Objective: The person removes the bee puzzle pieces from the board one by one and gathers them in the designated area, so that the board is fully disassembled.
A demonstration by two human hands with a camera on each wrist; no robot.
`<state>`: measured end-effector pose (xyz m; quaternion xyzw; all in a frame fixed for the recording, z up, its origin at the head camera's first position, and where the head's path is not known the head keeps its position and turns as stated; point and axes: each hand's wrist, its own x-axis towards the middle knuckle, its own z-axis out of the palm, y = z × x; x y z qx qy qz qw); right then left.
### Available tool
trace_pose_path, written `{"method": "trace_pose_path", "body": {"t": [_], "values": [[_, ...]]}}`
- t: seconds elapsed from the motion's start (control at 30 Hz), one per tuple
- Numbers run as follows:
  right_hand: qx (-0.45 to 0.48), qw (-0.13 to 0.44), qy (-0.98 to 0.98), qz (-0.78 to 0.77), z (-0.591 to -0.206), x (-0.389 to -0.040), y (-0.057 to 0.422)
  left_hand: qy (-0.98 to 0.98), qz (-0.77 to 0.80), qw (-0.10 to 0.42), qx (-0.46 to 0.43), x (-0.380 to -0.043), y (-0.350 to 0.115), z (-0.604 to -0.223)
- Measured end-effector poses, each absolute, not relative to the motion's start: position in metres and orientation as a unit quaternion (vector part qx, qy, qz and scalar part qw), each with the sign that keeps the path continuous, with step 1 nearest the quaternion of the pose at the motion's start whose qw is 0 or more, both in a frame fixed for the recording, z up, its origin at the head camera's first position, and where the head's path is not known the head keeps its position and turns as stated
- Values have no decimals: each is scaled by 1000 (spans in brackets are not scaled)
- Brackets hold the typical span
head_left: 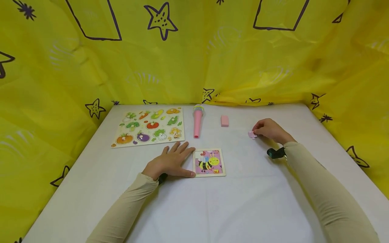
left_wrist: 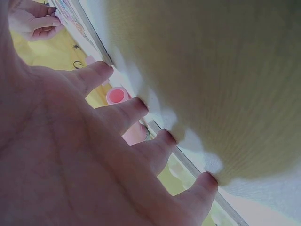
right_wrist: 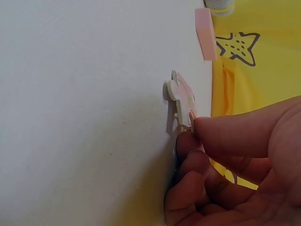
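Note:
Spread flat on the white table, my left hand [head_left: 172, 162] has its thumb and a fingertip at the left edge of a small square bee puzzle [head_left: 209, 162] in a wooden frame. In the left wrist view the fingers [left_wrist: 157, 146] are straight and apart. To the right, my right hand [head_left: 271, 130] pinches a pink jigsaw piece [head_left: 252, 135] between thumb and fingers. The right wrist view shows that piece [right_wrist: 181, 99] tilted just over the tabletop, gripped by one end; whether its far edge touches the table I cannot tell.
A vegetable peg board [head_left: 149, 128] lies at the back left. Beside it are a pink toy microphone [head_left: 198, 121] and a pink block [head_left: 224, 121]. Yellow patterned cloth [head_left: 188, 60] walls the table's back and sides.

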<state>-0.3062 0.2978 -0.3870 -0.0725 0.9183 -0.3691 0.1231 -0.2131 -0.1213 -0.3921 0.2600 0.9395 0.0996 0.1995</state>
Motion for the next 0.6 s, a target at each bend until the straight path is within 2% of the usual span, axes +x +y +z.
{"method": "trace_pose_path", "body": {"t": [0.6], "values": [[-62, 119, 922, -362, -385, -304, 294, 940, 100, 197, 261, -212, -122, -390]]}}
